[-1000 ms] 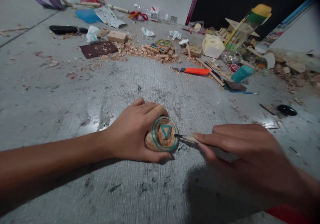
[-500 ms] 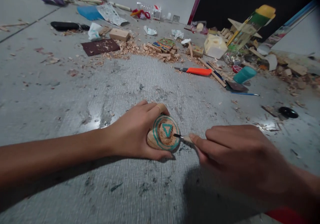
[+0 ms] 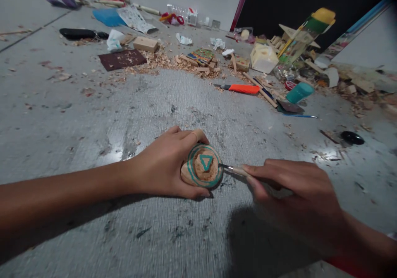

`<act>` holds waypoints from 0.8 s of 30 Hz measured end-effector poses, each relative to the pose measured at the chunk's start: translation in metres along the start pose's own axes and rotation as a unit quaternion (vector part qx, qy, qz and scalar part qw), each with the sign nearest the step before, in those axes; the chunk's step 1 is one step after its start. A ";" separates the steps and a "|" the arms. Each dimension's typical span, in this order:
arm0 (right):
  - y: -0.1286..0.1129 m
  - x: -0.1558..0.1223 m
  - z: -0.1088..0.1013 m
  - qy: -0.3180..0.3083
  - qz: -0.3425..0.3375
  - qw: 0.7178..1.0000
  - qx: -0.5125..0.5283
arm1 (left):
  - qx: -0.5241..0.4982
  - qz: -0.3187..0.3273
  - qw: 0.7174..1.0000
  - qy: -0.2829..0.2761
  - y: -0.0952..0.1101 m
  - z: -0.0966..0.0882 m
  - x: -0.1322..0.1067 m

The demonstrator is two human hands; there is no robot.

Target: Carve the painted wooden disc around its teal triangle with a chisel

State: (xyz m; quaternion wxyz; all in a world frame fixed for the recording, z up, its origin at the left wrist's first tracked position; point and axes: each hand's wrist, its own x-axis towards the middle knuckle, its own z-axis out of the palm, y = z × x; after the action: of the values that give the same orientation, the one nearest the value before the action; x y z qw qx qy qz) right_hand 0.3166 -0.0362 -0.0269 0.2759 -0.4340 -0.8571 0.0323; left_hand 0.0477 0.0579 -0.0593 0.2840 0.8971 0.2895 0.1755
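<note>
A rounded wooden piece [image 3: 192,178] rests on the floor, marked with teal rings and a teal triangle in its carved, recessed face. My left hand [image 3: 164,162] is wrapped round its left side, thumb along the near edge and fingers over the far edge. In my right hand [image 3: 297,191] is a slim carving knife [image 3: 237,170] with a pale wooden handle, pinched between thumb and fingers. Its small metal tip meets the right rim of the wooden piece, near the outer teal ring. Loose wood crumbs show in the carved hollow around the triangle.
An orange utility knife [image 3: 243,89] lies beyond the hands. Behind it are wood shavings [image 3: 155,63], a brown sandpaper sheet [image 3: 120,58] and wood blocks [image 3: 145,44]. At right lie a teal cylinder [image 3: 299,92] and a shiny black oval object [image 3: 352,137].
My right hand and the carving knife have shifted slightly, the tip moving from the carved hollow out to the rim. The left hand still holds the wooden piece. The view has shifted a little.
</note>
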 end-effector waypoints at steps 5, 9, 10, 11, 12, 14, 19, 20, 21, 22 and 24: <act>0.001 0.016 -0.020 -0.102 -0.042 0.993 -0.041 | 0.014 0.015 1.000 0.014 -0.003 0.002 0.000; -0.001 0.028 -0.026 -0.136 -0.075 0.986 -0.063 | 0.024 0.028 0.999 0.022 -0.004 0.003 -0.001; -0.001 0.031 -0.026 -0.144 -0.081 0.984 -0.063 | 0.026 0.035 0.999 0.025 -0.004 0.004 -0.001; -0.002 0.034 -0.027 -0.153 -0.086 0.983 -0.063 | 0.027 0.042 0.998 0.028 -0.004 0.004 -0.002; -0.003 0.037 -0.029 -0.168 -0.088 0.980 -0.063 | 0.027 0.048 0.998 0.028 -0.004 0.004 -0.002; -0.004 0.042 -0.030 -0.200 -0.092 0.973 -0.071 | 0.028 0.049 0.998 0.023 -0.004 0.004 -0.003; -0.008 0.048 -0.028 -0.211 -0.108 0.966 -0.108 | 0.012 0.028 0.999 0.013 -0.005 0.003 -0.004; -0.009 0.048 -0.026 -0.202 -0.107 0.968 -0.107 | 0.010 0.026 0.999 0.015 -0.005 0.004 -0.004; -0.010 0.046 -0.024 -0.190 -0.108 0.970 -0.106 | 0.009 0.027 0.999 0.016 -0.005 0.005 -0.004; -0.011 0.044 -0.022 -0.177 -0.109 0.972 -0.105 | 0.009 0.027 0.999 0.016 -0.006 0.005 -0.004; -0.012 0.037 -0.016 -0.149 -0.110 0.975 -0.119 | 0.009 0.029 0.999 0.015 -0.006 0.006 -0.004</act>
State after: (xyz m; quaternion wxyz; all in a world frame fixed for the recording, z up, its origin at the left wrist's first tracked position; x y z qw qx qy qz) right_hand 0.2985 -0.0182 0.0065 0.0928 -0.3572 -0.9287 -0.0362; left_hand 0.0449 0.0571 -0.0679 0.2664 0.9049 0.2691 0.1942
